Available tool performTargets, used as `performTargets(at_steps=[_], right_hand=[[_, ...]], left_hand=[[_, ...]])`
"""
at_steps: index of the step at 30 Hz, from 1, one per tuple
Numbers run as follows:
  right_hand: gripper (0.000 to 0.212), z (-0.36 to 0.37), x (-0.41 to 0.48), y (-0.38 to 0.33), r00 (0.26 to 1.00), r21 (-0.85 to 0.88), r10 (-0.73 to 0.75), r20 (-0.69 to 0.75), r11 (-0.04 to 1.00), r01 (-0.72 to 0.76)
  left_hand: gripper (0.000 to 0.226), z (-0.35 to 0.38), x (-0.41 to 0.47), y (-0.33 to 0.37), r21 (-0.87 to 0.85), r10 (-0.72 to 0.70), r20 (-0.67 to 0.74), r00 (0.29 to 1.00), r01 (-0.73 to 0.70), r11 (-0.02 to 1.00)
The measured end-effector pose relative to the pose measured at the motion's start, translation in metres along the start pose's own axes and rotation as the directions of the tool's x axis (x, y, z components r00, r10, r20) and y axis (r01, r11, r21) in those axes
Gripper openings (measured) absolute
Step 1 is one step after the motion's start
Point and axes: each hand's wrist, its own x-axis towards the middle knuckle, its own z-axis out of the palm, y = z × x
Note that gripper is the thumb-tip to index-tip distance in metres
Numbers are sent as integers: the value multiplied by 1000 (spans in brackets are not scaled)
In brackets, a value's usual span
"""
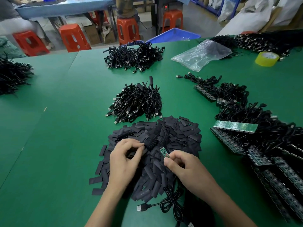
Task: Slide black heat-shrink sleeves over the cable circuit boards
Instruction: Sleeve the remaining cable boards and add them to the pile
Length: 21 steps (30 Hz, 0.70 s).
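Note:
A big heap of flat black heat-shrink sleeves (165, 138) lies on the green table in front of me. My right hand (182, 167) pinches the base of a small green circuit board (164, 152), which points up and left over the heap. Its black cable (172, 200) trails toward me and ends in a USB plug (141, 207). My left hand (124, 159) hovers over the heap's left side, its thumb and fingers curled around a black sleeve (131, 155) that is mostly hidden.
A pile of sleeved cables (136, 102) lies just beyond the heap, another (133, 57) farther back. Rows of bare boards with cables (236, 126) run along the right. A plastic bag (201, 54) and yellow tape roll (267, 58) sit far right. Red stools (73, 37) stand past the table.

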Motion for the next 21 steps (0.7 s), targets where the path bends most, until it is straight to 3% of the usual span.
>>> performTargets(at_steps=[4,6,8,11,17,21], right_hand=[[27,2,1,2,997,47,-9,-79,999,12],[37,2,0,1,997,79,-8,-82,997,15],[45,2,-2,1,998,121,-8,-55,993,15],[41,2,-5,1,1000,171,-7,-4,985,8],[45,3,-11,1,995,179,-1,-97,984,19],[47,-1,-15,-3,1000,188,-27,15,982,24]], left_hand=[[19,-8,-10,20,-208,-38,351,936,117,971],[23,-8,-16,28,-313,-39,407,913,180,933],[22,-6,-21,34,-343,-49,397,916,197,918],[20,-4,-30,38,-323,-51,387,921,187,928],[29,-3,-43,44,-109,152,217,964,-131,985],[25,-5,-43,43,-122,169,159,973,-151,981]])
